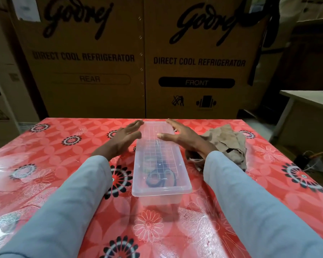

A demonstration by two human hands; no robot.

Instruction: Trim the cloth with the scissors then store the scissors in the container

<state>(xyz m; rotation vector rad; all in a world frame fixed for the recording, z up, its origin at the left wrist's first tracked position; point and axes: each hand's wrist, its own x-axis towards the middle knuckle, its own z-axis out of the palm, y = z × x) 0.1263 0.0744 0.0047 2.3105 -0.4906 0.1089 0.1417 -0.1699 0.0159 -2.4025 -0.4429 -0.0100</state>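
A clear plastic container with its lid on lies lengthwise in the middle of the table. Black-handled scissors show through the lid, handles toward me. My left hand is at the container's far left side with straight fingers. On the far right side, my right hand has straight fingers, its thumb lying on the lid. Neither hand grips anything. A crumpled brown cloth lies to the right of the container, partly behind my right wrist.
The table carries a red floral oilcloth. Large brown cardboard refrigerator boxes stand right behind its far edge. A grey side table is at the right, with cables on the floor beside it.
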